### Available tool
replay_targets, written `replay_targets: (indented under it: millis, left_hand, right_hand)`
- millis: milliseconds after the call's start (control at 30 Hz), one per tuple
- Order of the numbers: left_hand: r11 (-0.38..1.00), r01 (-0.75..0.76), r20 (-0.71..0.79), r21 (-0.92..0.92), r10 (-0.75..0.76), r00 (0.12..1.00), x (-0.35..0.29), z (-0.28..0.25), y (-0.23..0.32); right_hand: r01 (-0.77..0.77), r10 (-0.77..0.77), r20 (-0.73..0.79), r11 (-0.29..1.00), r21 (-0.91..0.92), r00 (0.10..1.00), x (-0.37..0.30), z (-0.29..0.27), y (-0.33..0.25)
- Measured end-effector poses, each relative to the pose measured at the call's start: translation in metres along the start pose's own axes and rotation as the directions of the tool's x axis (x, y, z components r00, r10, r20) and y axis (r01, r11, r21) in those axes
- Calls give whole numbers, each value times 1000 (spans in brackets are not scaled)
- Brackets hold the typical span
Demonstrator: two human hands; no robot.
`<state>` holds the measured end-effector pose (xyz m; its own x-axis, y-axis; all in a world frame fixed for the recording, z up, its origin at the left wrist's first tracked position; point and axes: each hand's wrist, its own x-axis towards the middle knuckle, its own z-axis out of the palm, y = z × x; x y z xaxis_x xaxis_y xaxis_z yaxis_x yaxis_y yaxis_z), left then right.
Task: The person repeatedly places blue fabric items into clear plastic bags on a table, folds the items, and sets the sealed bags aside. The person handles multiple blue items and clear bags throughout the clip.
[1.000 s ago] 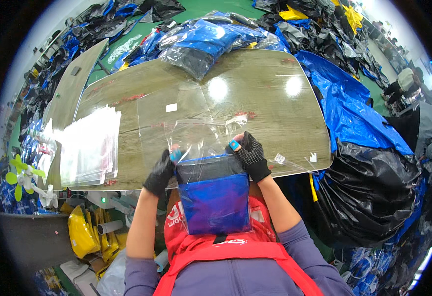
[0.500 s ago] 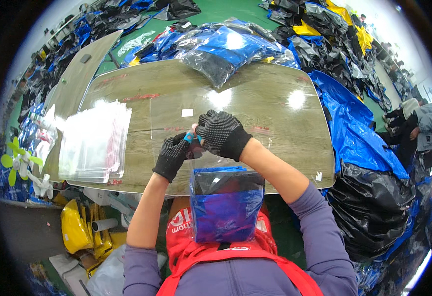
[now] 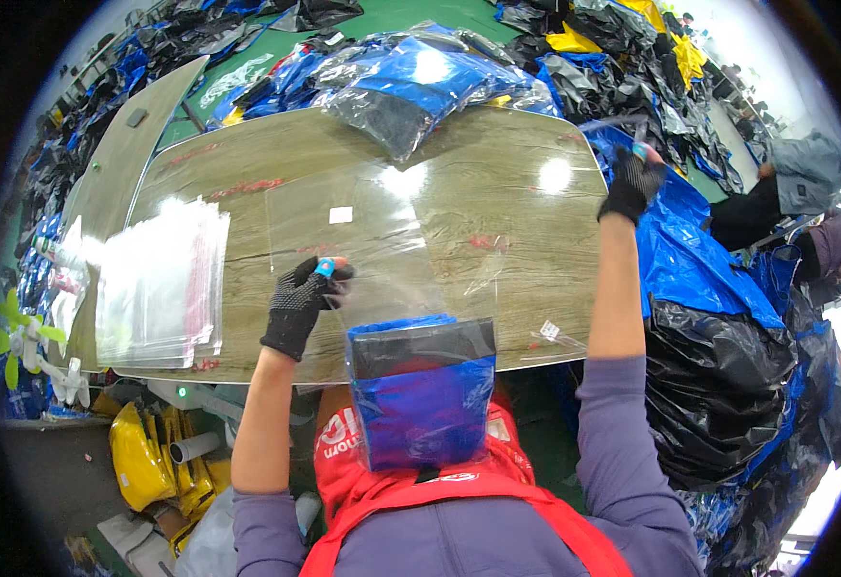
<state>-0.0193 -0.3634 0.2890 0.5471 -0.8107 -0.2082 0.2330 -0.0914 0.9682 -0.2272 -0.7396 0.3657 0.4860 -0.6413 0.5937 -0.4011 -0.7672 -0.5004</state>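
A clear plastic bag [image 3: 353, 231] lies on the wooden table [image 3: 517, 240], its lower end hanging over the near edge. Inside that end sits a folded blue and black garment [image 3: 422, 394]. My left hand [image 3: 303, 303], in a black glove, pinches the bag's left edge just above the garment. Out at the table's right edge my right hand [image 3: 632, 181], also gloved, is raised and closed on a thin clear strip [image 3: 611, 122] that trails away from the fingers.
A stack of clear bags [image 3: 156, 279] lies at the table's left. Bagged blue and black garments [image 3: 420, 77] are heaped at the far edge. Black and blue sacks [image 3: 718, 385] crowd the right, with another person [image 3: 795, 178] beyond. A green fan [image 3: 17, 351] stands lower left.
My right hand has left the bag's mouth and swung far right, drawing a thin clear strip with it. My left hand stays on the bag, which has slid lower.
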Motion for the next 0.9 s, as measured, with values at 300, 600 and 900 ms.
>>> replay_targets:
  millis: [300, 600, 900]
  left_hand:
    - [958, 199, 153, -205, -169, 974, -21, -9, 14]
    - [816, -169, 113, 553, 127, 985, -90, -9, 10]
    - [937, -272, -82, 221, 296, 952, -105, 57, -95]
  right_hand:
    - [-818, 36, 817, 15, 575, 575, -176, 10, -15]
    - [352, -474, 575, 881, 317, 667, -212, -65, -39]
    - [289, -304, 184, 952, 105, 935, -205, -65, -34]
